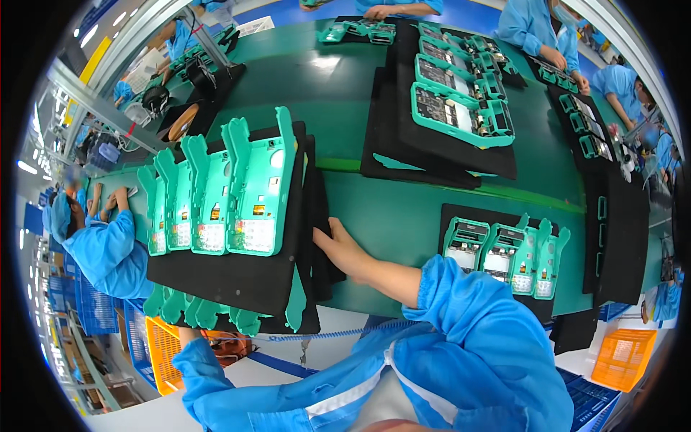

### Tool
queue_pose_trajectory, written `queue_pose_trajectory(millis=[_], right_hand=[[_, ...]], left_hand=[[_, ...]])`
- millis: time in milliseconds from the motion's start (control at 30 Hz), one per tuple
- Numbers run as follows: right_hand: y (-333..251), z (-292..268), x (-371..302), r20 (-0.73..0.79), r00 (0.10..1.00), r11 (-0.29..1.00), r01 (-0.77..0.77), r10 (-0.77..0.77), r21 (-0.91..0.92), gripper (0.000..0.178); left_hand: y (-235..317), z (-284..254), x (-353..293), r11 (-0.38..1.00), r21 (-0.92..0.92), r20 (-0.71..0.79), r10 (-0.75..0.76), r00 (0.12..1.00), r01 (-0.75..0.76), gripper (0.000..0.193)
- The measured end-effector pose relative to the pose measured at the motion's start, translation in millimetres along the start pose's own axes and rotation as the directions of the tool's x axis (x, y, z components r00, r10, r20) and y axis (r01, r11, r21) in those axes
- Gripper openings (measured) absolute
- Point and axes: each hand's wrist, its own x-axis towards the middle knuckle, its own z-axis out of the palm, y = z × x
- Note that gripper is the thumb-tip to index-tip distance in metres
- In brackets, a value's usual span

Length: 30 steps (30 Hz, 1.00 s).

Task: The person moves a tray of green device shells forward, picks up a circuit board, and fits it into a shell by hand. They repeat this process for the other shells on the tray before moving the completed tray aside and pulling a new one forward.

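Observation:
A stack of black pads [216,279] bearing green plastic housings [257,194] sits at the table's near left edge and overhangs it. Several open housings stand in a row on its top pad, and more green housings [209,311] poke out between the lower layers. My right hand [344,250] grips the stack's right side, its fingertips partly hidden by the black layers. Under the near left part of the stack comes my left hand [188,335]; only the wrist area shows, and its fingers are hidden beneath.
To the right, a black pad holds housings [500,259], two with boards fitted. Across the green table [288,86] stands another stack with filled housings [461,115]. Co-workers in blue sit around the table. Orange baskets [625,358] and blue crates [97,306] stand below table height.

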Motion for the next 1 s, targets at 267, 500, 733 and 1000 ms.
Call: queue_pose_trajectory(millis=[267,500,733,1000], right_hand=[[-30,19,-28,0.088,0.996,1.0,0.015,-0.014,0.0,0.062],[-55,7,20,0.128,0.988,0.992,0.101,-0.09,-0.076,0.059],[-90,-10,119,0.129,0.991,0.996,0.04,-0.03,-0.078,0.054],[-100,-7,133,-0.157,0.987,0.916,0.082,-0.021,0.392,0.049]], left_hand=[[18,20,-76,0.996,-0.022,0.058,0.083,0.995,-0.082,0.055],[-15,57,-75,0.975,-0.117,0.156,0.204,0.966,-0.187,0.058],[-45,130,-3,0.932,0.057,-0.618,0.314,0.721,-0.357,0.061],[-65,162,54,0.902,-0.071,-0.71,0.254,0.657,-0.425,0.053]])
